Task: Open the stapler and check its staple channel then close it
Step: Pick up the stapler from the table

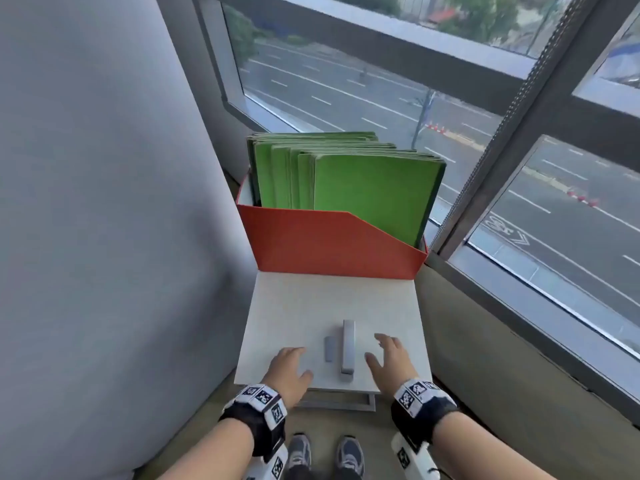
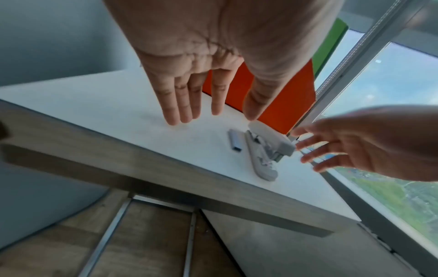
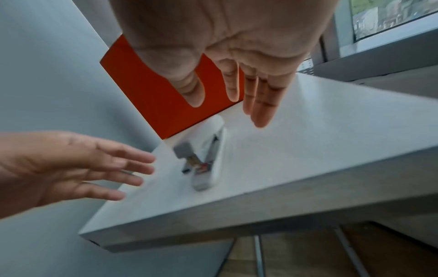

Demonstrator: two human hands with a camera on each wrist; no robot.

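1. The stapler (image 1: 347, 351) lies lengthwise near the front edge of the small white table (image 1: 294, 306), with a loose strip of staples (image 1: 329, 348) just beside it on its left.
2. Our left hand (image 1: 289, 370) and right hand (image 1: 389, 358) flank it — fingers straight and spread, grasping nothing, neither one touching the stapler.
3. We judge the step in hand to be the first reach; the stapler's top arm looks down, the channel not yet exposed.
4. To do it well, we should pin the base flat with the left fingers (image 2: 175, 105) and lift the top arm by its front tip with the right — slowly, hinge end staying put.
5. Mind the staple strip and the table's near edge: a sideways nudge could push either off.
6. The red file box (image 1: 329, 244) of green folders (image 1: 367, 188) behind stands well apart.
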